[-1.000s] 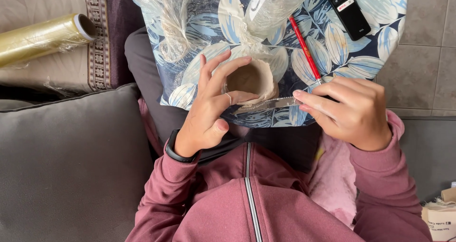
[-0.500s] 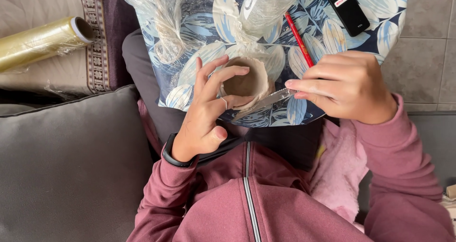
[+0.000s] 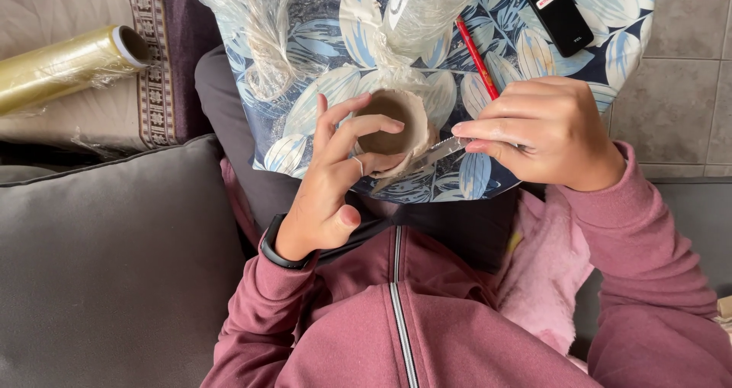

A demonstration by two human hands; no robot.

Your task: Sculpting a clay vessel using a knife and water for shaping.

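My left hand (image 3: 332,182) grips a small round clay cup (image 3: 396,125), brown and hollow, fingers curled over its rim. My right hand (image 3: 545,133) pinches a thin metal blade (image 3: 427,158) whose tip touches the cup's lower right edge. Both hands work above a blue floral cushion (image 3: 465,45) resting on my lap. A red pencil (image 3: 476,56) lies on the cushion just above my right hand.
A black remote control (image 3: 557,11) lies at the cushion's top right. Crumpled clear plastic wrap (image 3: 267,30) covers its upper left. A roll of cling film (image 3: 65,68) rests on the sofa at left. A grey cushion (image 3: 99,274) sits lower left.
My right hand has lifted and brought the blade against the cup's edge. My left hand's fingers have shifted on the rim, and the cup sits slightly higher.
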